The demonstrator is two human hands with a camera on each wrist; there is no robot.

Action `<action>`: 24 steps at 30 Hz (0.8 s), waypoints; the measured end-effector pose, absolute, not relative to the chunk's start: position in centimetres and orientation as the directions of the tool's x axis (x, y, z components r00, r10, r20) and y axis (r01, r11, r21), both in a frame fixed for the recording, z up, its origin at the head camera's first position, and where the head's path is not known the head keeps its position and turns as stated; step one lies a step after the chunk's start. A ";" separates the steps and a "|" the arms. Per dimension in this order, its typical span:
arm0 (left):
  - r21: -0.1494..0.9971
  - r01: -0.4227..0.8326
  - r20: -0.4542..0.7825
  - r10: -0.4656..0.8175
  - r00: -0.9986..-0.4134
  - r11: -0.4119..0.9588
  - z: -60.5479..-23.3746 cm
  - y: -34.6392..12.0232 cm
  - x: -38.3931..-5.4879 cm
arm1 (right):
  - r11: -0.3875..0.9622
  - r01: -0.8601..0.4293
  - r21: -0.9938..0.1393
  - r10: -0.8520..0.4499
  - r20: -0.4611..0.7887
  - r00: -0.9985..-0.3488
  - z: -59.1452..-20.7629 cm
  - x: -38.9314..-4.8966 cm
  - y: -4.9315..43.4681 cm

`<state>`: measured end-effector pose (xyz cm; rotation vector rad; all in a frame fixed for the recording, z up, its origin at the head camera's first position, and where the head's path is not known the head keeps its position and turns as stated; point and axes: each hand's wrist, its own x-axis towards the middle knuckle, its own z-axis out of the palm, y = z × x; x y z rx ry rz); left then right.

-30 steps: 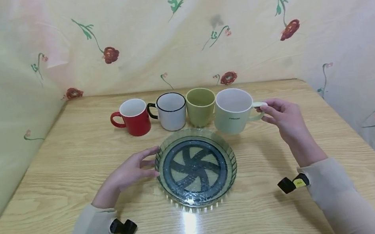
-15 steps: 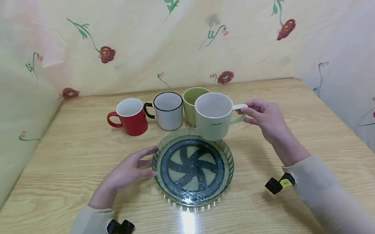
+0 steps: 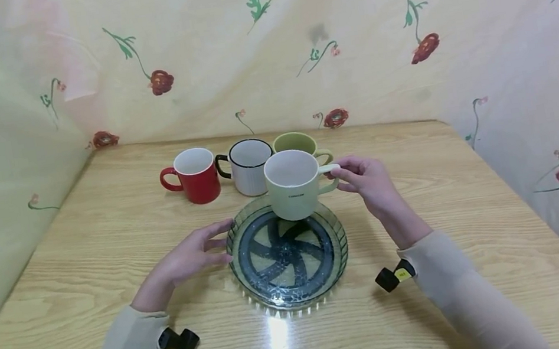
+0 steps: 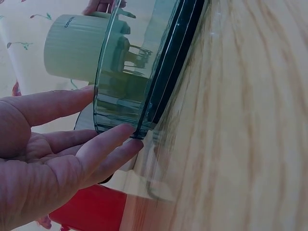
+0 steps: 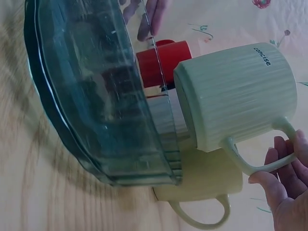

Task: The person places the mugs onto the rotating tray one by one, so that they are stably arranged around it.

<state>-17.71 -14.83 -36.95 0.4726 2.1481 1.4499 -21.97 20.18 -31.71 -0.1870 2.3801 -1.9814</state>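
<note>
A: What was the largest item noted?

B: The flowered cloth (image 3: pixel 222 75), hung behind and along both sides of the wood-grain table (image 3: pixel 481 200).

A: And on the table?

B: The glass dish (image 3: pixel 289 271) was the broadest piece, with ribbed walls and a dark pinwheel pattern in its base.

A: State of the hands?

B: The left hand (image 3: pixel 192 258) was at the dish's left side, fingers apart, tips against the glass. The right hand (image 3: pixel 368 180) was clamped on the handle of the pale mug (image 3: pixel 295 190), thumb and fingers pinching it.

A: Where was that mug?

B: Raised over the far part of the dish, near upright. The right wrist view showed its base above the rim.

A: Remaining mugs?

B: Three, upright in a row behind the dish: the red mug (image 3: pixel 202 185) at left, the white mug (image 3: pixel 248 178) between, the olive mug (image 3: pixel 294 141) at right, partly hidden by the pale one.

A: Small items?

B: A black device (image 3: pixel 179 340) at each cuff (image 3: pixel 143 331). Smallest was the word "concise" (image 5: pixel 262 56) on the pale mug.
</note>
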 end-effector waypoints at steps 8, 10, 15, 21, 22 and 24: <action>0.928 0.002 -0.216 0.541 -0.813 0.373 -37.0 -14.9 -17.8 | 0.215 -0.057 -0.975 -0.147 0.026 -0.989 -32.2 -22.5 19.4; 0.929 -0.002 -0.217 0.539 -0.814 0.371 -37.0 -14.9 -17.8 | 0.216 -0.058 -0.975 -0.154 0.025 -0.988 -32.4 -22.7 19.2; 0.932 -0.001 -0.208 0.535 -0.819 0.362 -37.0 -14.8 -17.7 | 0.227 -0.053 -0.972 -0.168 0.015 -0.986 -32.7 -22.9 18.9; 0.937 0.002 -0.197 0.535 -0.822 0.350 -37.2 -14.6 -17.7 | 0.244 -0.047 -0.969 -0.188 0.000 -0.982 -32.9 -23.0 18.9; 0.938 0.001 -0.197 0.534 -0.822 0.347 -37.2 -14.6 -17.7 | 0.246 -0.047 -0.968 -0.193 -0.001 -0.981 -32.9 -23.0 18.9; 0.938 0.004 -0.193 0.534 -0.823 0.346 -37.2 -14.6 -17.7 | 0.249 -0.046 -0.967 -0.205 -0.006 -0.979 -32.9 -23.0 18.8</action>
